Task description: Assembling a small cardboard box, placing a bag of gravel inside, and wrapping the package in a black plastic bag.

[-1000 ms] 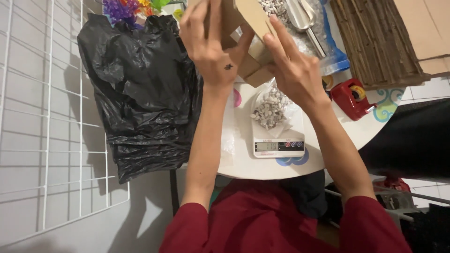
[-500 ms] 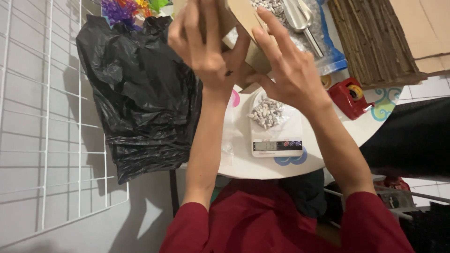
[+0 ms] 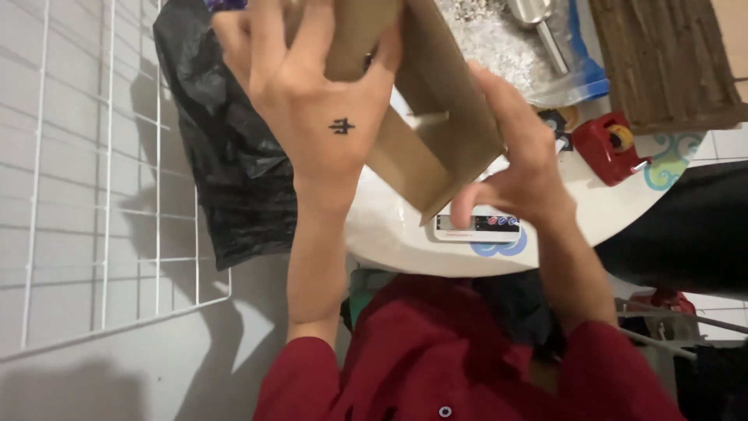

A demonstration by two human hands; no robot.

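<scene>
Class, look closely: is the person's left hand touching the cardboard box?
Touching. The head view shows the left hand pressed flat on the cardboard box, its fingers wrapped over the box's upper edge.

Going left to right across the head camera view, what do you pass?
White wire grid → black plastic bag → left hand → cardboard box → right hand → red tape dispenser → brown corrugated stack.

My left hand (image 3: 323, 117) is up high, fingers spread wide and gripping. My right hand (image 3: 514, 171) is lower, fingers curled, one pointing down.
</scene>
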